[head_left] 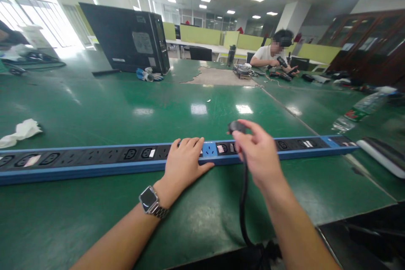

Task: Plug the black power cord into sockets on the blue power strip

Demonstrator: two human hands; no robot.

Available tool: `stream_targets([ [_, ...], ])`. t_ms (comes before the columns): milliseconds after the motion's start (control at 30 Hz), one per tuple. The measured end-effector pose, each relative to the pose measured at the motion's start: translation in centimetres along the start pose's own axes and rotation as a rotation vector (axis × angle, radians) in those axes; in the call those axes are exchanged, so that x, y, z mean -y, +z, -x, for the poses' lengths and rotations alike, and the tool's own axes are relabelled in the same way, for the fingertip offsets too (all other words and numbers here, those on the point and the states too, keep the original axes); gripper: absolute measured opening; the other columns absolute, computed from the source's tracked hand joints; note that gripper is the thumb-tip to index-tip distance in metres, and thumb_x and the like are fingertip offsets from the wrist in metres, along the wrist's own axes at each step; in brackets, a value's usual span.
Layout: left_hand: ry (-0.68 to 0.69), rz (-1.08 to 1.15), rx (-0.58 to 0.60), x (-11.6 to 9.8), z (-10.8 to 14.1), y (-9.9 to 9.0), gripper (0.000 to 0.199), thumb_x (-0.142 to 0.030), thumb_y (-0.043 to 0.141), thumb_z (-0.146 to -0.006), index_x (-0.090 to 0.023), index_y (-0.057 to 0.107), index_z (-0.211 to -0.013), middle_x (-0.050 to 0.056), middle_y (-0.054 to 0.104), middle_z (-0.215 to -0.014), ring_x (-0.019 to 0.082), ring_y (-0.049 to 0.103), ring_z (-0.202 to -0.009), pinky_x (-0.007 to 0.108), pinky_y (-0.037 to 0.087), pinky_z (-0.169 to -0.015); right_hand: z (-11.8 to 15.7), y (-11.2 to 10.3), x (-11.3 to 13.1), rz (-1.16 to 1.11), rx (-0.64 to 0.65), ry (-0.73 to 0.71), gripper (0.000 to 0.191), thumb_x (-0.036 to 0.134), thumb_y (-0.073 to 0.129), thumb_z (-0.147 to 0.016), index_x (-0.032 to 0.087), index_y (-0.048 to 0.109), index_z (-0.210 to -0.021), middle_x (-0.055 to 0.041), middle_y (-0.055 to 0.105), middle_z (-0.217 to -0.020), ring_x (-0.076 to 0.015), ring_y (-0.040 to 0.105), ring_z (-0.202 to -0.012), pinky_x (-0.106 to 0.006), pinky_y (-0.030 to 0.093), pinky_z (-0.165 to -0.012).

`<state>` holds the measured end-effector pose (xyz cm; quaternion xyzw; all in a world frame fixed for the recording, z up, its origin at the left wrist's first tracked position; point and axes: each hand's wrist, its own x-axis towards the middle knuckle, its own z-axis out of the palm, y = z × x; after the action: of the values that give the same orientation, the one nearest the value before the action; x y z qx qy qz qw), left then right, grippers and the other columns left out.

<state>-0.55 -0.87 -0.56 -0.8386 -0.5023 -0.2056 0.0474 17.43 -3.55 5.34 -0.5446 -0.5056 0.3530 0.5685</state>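
A long blue power strip (110,169) with black socket panels lies across the green table. My left hand (186,160), a watch on its wrist, rests over the strip near the blue socket, fingers across the top and thumb along the front edge. Just above the strip, right of the blue socket, my right hand (257,152) holds a black plug (236,127) between thumb and fingers. The plug is raised off the sockets. Its thick black cable (243,206) hangs down in front of the strip to the table's near edge.
A black computer case (126,38) stands at the back left, with gloves (148,75) beside it. A plastic bottle (363,109) and a white-and-black object (381,156) lie at right. A person (275,52) sits across the table among tools. Crumpled tissue (22,132) is at left.
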Motion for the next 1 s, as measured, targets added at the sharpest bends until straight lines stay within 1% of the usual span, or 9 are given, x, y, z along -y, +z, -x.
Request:
stream_targets([
  [100,0.001,-0.023,0.010,-0.2,0.0,0.0,0.065,-0.052,0.070,-0.077,-0.016,0.055,-0.129,0.014,0.064,-0.126,0.034,0.056,-0.116,0.052,0.036,-0.103,-1.2,-4.7,-0.1,0.124,-0.099,0.012,0.055,0.042,0.069,-0.072,0.010,0.064,-0.116,0.0046,0.053,-0.049,-0.0105,0.045,-0.044,-0.023,0.032,-0.045],
  [233,-0.013,-0.044,0.026,-0.5,0.0,-0.4,0.065,-0.052,0.068,-0.078,-0.014,0.055,-0.129,0.014,0.063,-0.125,0.033,0.055,-0.116,0.050,0.036,-0.103,-2.1,-7.9,-2.5,0.357,0.107,0.123,0.053,0.045,0.066,-0.074,0.007,0.070,-0.110,0.0020,0.055,-0.050,-0.0127,0.048,-0.048,-0.026,0.035,-0.049],
  [333,-0.011,-0.054,0.029,-0.6,0.1,-0.5,0.065,-0.053,0.067,-0.079,-0.014,0.054,-0.129,0.013,0.063,-0.125,0.032,0.055,-0.115,0.049,0.036,-0.104,-2.1,-8.1,-3.6,0.521,0.137,0.081,0.050,0.043,0.059,-0.079,0.008,0.072,-0.111,0.0014,0.056,-0.053,-0.0145,0.050,-0.051,-0.027,0.036,-0.053],
  [600,-0.016,-0.052,0.027,-0.5,0.1,-0.3,0.065,-0.053,0.066,-0.079,-0.016,0.053,-0.131,0.013,0.063,-0.126,0.032,0.054,-0.117,0.048,0.035,-0.105,-1.9,-7.9,-3.5,0.999,0.192,-0.080,0.044,0.037,0.050,-0.084,0.015,0.071,-0.116,-0.0042,0.068,-0.067,-0.0203,0.060,-0.064,-0.028,0.041,-0.061],
  [767,-0.014,-0.050,0.018,-0.4,0.1,-0.2,0.066,-0.053,0.066,-0.079,-0.014,0.053,-0.131,0.013,0.063,-0.126,0.033,0.054,-0.117,0.049,0.035,-0.104,-1.6,-7.8,-2.6,0.944,0.191,-0.128,0.047,0.038,0.056,-0.082,0.013,0.070,-0.120,-0.0054,0.066,-0.066,-0.0203,0.058,-0.062,-0.028,0.040,-0.059],
  [800,-0.015,-0.047,0.018,-0.4,0.1,-0.2,0.066,-0.053,0.066,-0.079,-0.014,0.054,-0.131,0.013,0.063,-0.126,0.033,0.054,-0.117,0.049,0.035,-0.104,-1.7,-8.4,-2.1,0.889,0.162,-0.128,0.049,0.040,0.054,-0.084,0.012,0.068,-0.122,-0.0049,0.065,-0.066,-0.0191,0.057,-0.060,-0.028,0.040,-0.057],
  [867,-0.014,-0.035,0.015,-0.3,0.0,-0.2,0.066,-0.053,0.067,-0.079,-0.014,0.054,-0.130,0.013,0.063,-0.125,0.033,0.055,-0.117,0.049,0.035,-0.104,-2.4,-10.5,-1.3,0.765,-0.014,-0.133,0.057,0.046,0.050,-0.087,0.011,0.062,-0.130,-0.0033,0.063,-0.065,-0.0166,0.053,-0.055,-0.026,0.038,-0.052],
  [933,-0.011,-0.029,0.008,-0.3,0.0,-0.1,0.066,-0.053,0.067,-0.078,-0.014,0.055,-0.130,0.013,0.063,-0.125,0.033,0.055,-0.117,0.049,0.035,-0.104,-3.2,-13.9,-1.2,0.702,-0.265,-0.100,0.063,0.050,0.052,-0.085,0.010,0.060,-0.133,-0.0024,0.060,-0.062,-0.0159,0.050,-0.052,-0.026,0.037,-0.049],
  [1000,-0.013,-0.032,0.003,-0.4,0.0,-0.2,0.066,-0.053,0.067,-0.078,-0.014,0.054,-0.130,0.013,0.063,-0.125,0.033,0.055,-0.117,0.050,0.035,-0.104,-3.8,-17.7,-2.1,0.806,-0.324,0.005,0.061,0.049,0.057,-0.078,0.009,0.068,-0.123,-0.0040,0.061,-0.060,-0.0175,0.051,-0.053,-0.028,0.038,-0.051],
])
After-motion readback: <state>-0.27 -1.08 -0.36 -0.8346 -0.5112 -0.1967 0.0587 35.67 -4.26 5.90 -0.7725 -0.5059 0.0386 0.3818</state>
